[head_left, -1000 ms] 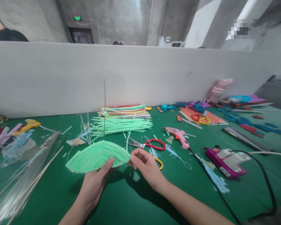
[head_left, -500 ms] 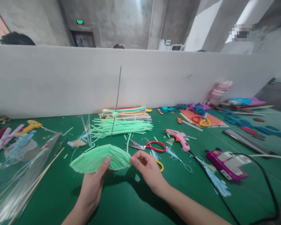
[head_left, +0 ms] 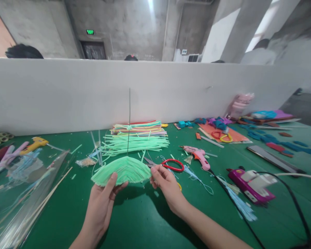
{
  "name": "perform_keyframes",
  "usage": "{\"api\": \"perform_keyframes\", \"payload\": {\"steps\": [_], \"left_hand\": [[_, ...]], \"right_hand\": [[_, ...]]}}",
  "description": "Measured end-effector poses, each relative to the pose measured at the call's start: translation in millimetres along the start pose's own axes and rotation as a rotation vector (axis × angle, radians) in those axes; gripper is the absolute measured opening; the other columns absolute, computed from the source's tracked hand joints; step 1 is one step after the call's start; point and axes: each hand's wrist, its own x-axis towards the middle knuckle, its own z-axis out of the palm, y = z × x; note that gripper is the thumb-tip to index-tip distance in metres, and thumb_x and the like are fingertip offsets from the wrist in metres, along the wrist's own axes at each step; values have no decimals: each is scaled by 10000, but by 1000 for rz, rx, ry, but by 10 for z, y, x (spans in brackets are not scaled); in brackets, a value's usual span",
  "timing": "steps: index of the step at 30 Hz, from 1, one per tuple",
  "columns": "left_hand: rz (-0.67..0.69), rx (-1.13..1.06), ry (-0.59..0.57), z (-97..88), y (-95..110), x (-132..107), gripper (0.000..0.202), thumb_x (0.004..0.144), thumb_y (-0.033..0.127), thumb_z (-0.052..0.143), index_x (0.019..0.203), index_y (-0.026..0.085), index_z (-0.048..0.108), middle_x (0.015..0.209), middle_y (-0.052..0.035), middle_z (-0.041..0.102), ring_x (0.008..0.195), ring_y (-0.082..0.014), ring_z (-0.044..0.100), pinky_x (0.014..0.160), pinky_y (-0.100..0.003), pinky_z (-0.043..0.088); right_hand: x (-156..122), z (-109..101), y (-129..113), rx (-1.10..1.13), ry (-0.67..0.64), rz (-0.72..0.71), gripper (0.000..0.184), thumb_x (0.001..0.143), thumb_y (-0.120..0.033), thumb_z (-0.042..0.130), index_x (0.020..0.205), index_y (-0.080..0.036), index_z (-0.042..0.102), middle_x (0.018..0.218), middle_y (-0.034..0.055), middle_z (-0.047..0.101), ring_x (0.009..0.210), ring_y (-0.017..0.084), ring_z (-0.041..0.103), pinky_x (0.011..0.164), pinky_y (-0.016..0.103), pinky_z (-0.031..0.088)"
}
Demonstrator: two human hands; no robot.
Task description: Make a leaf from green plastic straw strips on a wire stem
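Note:
A light green fan of strips [head_left: 121, 169], leaf-shaped, is threaded on a thin dark wire [head_left: 129, 121] that stands straight up from its middle. My left hand [head_left: 103, 200] grips the fan from below, with the thumb pressed on its front face. My right hand [head_left: 166, 185] pinches the fan's right tip between thumb and fingers. Both hands hold it a little above the green table cover [head_left: 145, 221].
Red-handled scissors [head_left: 168, 165] lie just behind my right hand. Loose green strips [head_left: 134, 141] and a stack of coloured sheets [head_left: 138, 127] sit further back. A pink glue gun [head_left: 198, 154], a purple glue gun [head_left: 251, 181] with black cord, clear plastic wrap [head_left: 23, 183], and a grey partition wall [head_left: 155, 90].
The fan has shifted slightly right and up with both hands. The wire tilted right half a second ago and now stands upright again. The camera has tipped down a little.

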Motion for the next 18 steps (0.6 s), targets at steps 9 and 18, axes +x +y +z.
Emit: {"api": "perform_keyframes", "payload": {"steps": [9,18], "left_hand": [[-55,32,-73,-12,43,-48,352,723,351,753,1027,173,731,1035,-83,730,948,-261,667,742,-309,584],[-255,225,-162,123,122,-94,551,773,511,650,1210,177,625,1007,-123,739,721,-208,680,602,-286,523]], "right_hand": [[68,-112,-11,-163,85,-146,421,842,-615,524,761,-202,519,582,-35,524,523,115,471,516,233,356],[130,-240,-109,-163,204,-191,411,862,-601,509,813,-196,562,499,-52,451,444,106,419,437,223,330]]}}
